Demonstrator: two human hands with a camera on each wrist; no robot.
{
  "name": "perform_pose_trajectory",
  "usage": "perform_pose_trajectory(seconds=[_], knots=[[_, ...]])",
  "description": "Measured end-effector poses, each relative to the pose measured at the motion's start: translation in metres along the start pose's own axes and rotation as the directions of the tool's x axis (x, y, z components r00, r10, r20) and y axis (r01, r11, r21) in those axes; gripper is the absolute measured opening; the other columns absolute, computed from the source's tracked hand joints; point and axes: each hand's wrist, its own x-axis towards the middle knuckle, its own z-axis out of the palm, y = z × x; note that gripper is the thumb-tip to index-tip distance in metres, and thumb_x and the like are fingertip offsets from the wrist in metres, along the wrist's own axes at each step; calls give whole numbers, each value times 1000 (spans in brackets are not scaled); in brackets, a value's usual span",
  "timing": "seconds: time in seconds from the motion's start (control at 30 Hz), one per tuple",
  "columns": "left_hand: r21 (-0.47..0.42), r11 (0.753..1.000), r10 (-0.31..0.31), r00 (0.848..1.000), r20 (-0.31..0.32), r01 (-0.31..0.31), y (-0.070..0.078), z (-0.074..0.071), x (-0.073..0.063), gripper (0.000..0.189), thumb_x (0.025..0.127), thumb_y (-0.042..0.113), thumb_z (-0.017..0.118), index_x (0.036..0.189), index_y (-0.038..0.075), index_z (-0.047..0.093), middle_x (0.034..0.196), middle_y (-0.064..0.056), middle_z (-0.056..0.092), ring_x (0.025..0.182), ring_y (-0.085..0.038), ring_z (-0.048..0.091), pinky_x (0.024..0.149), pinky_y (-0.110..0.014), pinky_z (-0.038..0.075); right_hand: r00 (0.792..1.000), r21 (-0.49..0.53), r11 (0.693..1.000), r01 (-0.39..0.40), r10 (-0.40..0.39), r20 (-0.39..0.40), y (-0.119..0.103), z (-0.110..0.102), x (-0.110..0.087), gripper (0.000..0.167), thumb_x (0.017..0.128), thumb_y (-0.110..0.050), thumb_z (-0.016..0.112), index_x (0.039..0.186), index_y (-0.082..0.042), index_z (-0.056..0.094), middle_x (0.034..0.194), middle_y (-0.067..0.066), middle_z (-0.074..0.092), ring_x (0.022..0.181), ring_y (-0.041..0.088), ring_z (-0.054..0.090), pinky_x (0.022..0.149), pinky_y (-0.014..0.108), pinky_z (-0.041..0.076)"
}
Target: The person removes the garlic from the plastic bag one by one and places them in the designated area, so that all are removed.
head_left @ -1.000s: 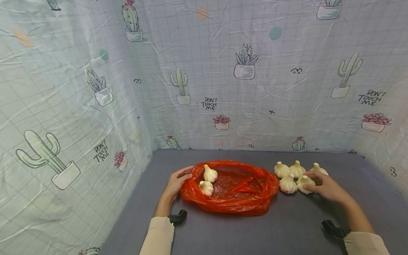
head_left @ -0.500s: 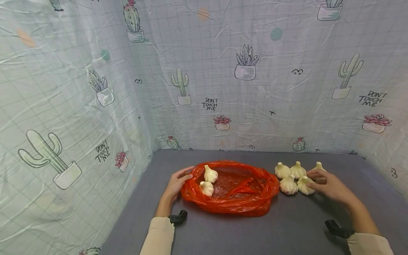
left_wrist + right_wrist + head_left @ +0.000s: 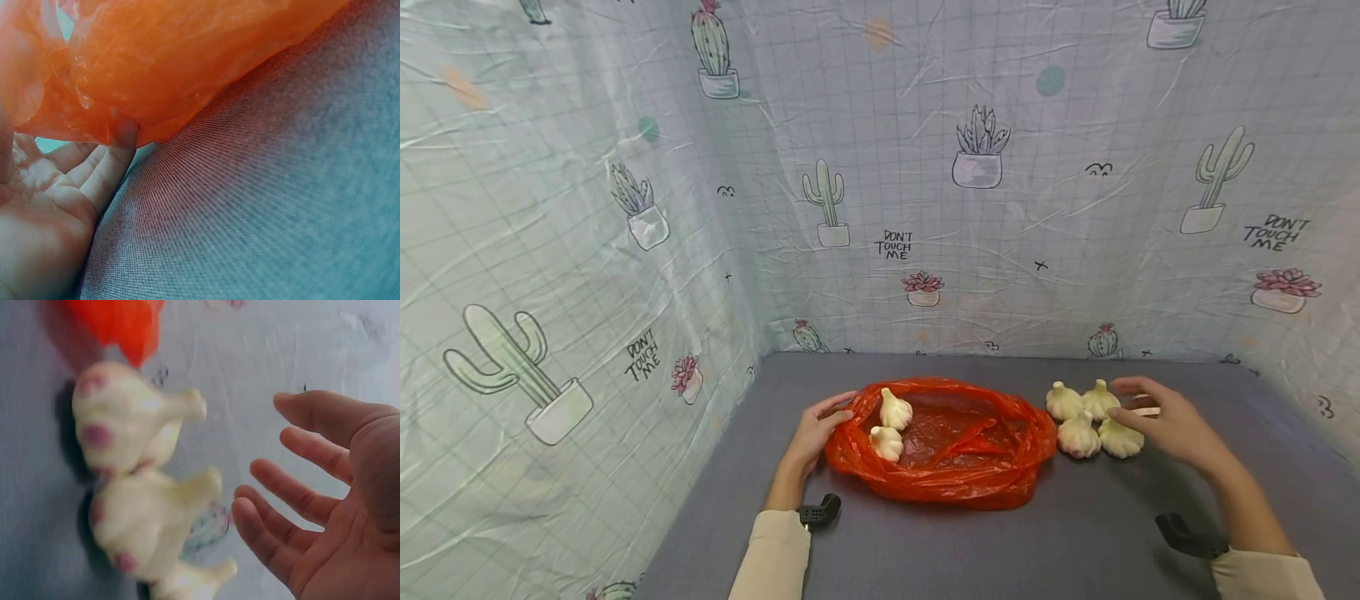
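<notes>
A red plastic bag (image 3: 955, 483) lies with its mouth spread wide, and two garlic bulbs (image 3: 887, 443) sit inside at its left. At the bag's left side, my left hand (image 3: 808, 433) holds the rim; the left wrist view has its fingers (image 3: 103, 172) against the orange-looking film. Several more garlic bulbs (image 3: 1078, 435) are grouped to the right of the bag. My right hand (image 3: 1172, 421) is over the right of that group, fingers spread and holding nothing in the right wrist view. A pale bit of one bulb shows between its fingers; the rest is hidden.
A grey cloth (image 3: 1075, 533) covers the table. Behind and to the left hangs a curtain (image 3: 880, 167) printed with cacti. Black wrist cameras (image 3: 1191, 537) are strapped at both sleeves.
My right hand has moved slightly away from the front right bulb and back, uncovering that bulb and hiding more of the far right one. The left hand and the bag have stayed put.
</notes>
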Motion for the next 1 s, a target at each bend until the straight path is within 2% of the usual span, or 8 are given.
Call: perform_pose_trajectory(seconds=[0.1, 0.2, 0.37, 0.6, 0.8, 1.0], knots=[[5, 1000, 4, 1000, -1, -4, 0, 0, 0, 40, 96, 13, 69, 136, 10, 67, 134, -14, 66, 111, -19, 67, 90, -34, 59, 998, 27, 998, 59, -58, -29, -16, 8, 2, 47, 101, -28, 66, 140, -6, 55, 134, 21, 61, 102, 0, 60, 77, 28, 54], [0, 1000, -1, 1000, 2, 1, 0, 0, 0, 39, 96, 13, 69, 135, 12, 68, 134, -14, 66, 112, -19, 67, 90, -34, 59, 990, 72, 989, 132, -129, -50, -31, 20, 3, 40, 100, -21, 67, 136, -6, 58, 129, 18, 63, 98, -10, 56, 78, 22, 54], [-15, 1000, -4, 1000, 7, 4, 0, 1, 1, 38, 96, 12, 69, 134, 13, 69, 135, -14, 66, 113, -18, 66, 91, -32, 58, 972, 155, 960, 235, -229, -54, -55, 46, 4, 34, 97, -14, 70, 130, -6, 62, 124, 18, 65, 99, -1, 63, 79, 24, 57], [-23, 1000, 5, 1000, 7, -4, 0, 2, 2, 40, 96, 13, 69, 136, 11, 67, 136, -15, 66, 112, -18, 67, 91, -33, 59, 950, 187, 932, 310, -311, -22, -79, 82, 11, 32, 96, -17, 72, 126, -11, 64, 121, 13, 68, 100, 17, 67, 82, 30, 58], [-12, 1000, -6, 1000, -4, 6, -1, 0, 1, 40, 96, 12, 69, 136, 11, 67, 135, -13, 66, 112, -18, 66, 91, -33, 59, 946, 233, 926, 298, -318, 56, -101, 112, 24, 34, 95, -26, 74, 127, -21, 63, 121, 2, 67, 99, 13, 65, 82, 30, 57], [-7, 1000, -2, 1000, -4, 2, -1, -1, 1, 39, 96, 12, 68, 135, 11, 68, 132, -13, 68, 111, -17, 67, 91, -33, 58, 941, 266, 924, 274, -315, 126, -125, 140, 39, 37, 94, -29, 75, 128, -21, 63, 123, 0, 67, 106, 23, 65, 87, 36, 56]])
